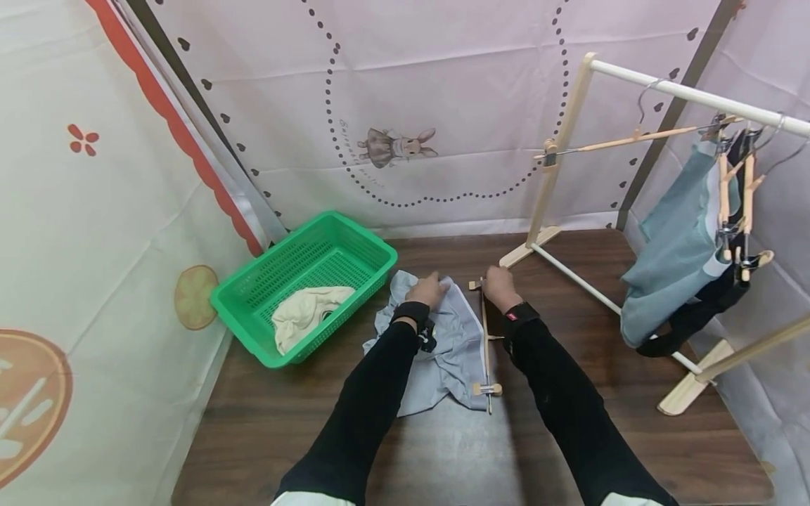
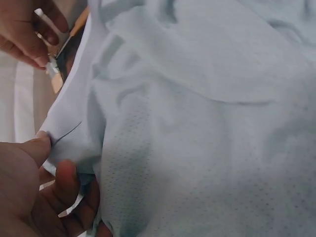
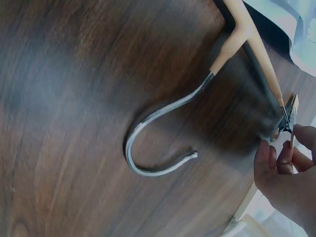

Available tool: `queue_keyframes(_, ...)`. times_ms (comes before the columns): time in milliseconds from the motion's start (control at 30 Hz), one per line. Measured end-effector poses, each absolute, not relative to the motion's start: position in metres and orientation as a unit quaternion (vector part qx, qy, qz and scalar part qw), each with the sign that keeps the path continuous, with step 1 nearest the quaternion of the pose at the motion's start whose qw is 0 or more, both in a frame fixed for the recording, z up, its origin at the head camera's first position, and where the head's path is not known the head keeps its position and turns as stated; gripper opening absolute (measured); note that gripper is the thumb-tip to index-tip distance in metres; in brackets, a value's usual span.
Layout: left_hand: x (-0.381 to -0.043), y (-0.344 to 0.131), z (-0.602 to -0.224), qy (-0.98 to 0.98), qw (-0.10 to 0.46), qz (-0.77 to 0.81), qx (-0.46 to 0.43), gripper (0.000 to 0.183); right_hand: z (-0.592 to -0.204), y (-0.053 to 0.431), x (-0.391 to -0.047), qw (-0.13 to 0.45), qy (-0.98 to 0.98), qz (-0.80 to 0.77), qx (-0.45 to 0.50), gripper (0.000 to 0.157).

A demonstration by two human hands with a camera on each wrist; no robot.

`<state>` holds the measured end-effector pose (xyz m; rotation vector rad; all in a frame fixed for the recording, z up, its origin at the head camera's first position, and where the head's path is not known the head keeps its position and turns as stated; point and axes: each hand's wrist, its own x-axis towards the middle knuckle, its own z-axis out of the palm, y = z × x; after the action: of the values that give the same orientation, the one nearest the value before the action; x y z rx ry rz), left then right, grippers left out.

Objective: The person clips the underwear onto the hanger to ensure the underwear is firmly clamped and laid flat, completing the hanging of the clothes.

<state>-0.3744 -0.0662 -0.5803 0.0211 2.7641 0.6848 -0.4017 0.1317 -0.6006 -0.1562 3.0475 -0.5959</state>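
Observation:
Light blue shorts (image 1: pixel 452 358) of perforated fabric lie crumpled on the floor, their pale waistband (image 2: pixel 74 108) along the right side. My left hand (image 1: pixel 427 291) pinches the far end of that waistband between thumb and fingers. Beside the waistband lies a wooden clip hanger (image 1: pixel 485 337), its metal hook (image 3: pixel 143 121) resting on the floor to the right. My right hand (image 1: pixel 501 288) pinches the hanger's far clip (image 3: pixel 293 116) by its levers. The near clip (image 1: pixel 487 388) sits by the waistband's near end; whether it grips the cloth I cannot tell.
A green basket (image 1: pixel 253 276) with a cream cloth (image 1: pixel 306 313) inside stands at the left. On the right, a wooden rack (image 1: pixel 544 183) with a white rail carries hangers, blue-green shorts (image 1: pixel 673 242) and a black garment (image 1: pixel 702 316). Printed fabric walls surround the wood-patterned floor.

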Motion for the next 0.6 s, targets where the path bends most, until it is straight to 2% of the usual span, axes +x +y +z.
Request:
queue_keyframes(133,-0.374,-0.071,-0.575,0.947,0.115,0.300,0.024,0.034,-0.655,0.146,-0.438,-0.043,0.964,-0.258,-0.043,0.023)
queue_keyframes(200,-0.376,-0.073,-0.571,0.944,0.092,0.314,0.037,0.027,-0.664,0.150,-0.450,-0.028,0.948,-0.316,-0.016,0.026)
queue_keyframes(267,-0.379,-0.074,-0.567,0.944,0.070,0.318,0.051,0.022,-0.648,0.150,-0.441,-0.007,0.914,-0.405,0.019,0.034)
queue_keyframes(367,-0.383,-0.075,-0.561,0.929,0.059,0.358,0.068,0.023,-0.594,0.142,-0.409,0.074,0.832,-0.539,0.109,0.049)
queue_keyframes(467,-0.386,-0.076,-0.553,0.903,0.063,0.417,0.084,0.025,-0.586,0.141,-0.401,0.081,0.721,-0.674,0.139,0.048)
queue_keyframes(600,-0.387,-0.078,-0.541,0.886,0.064,0.451,0.088,0.023,-0.635,0.152,-0.431,0.072,0.595,-0.794,0.100,0.030)
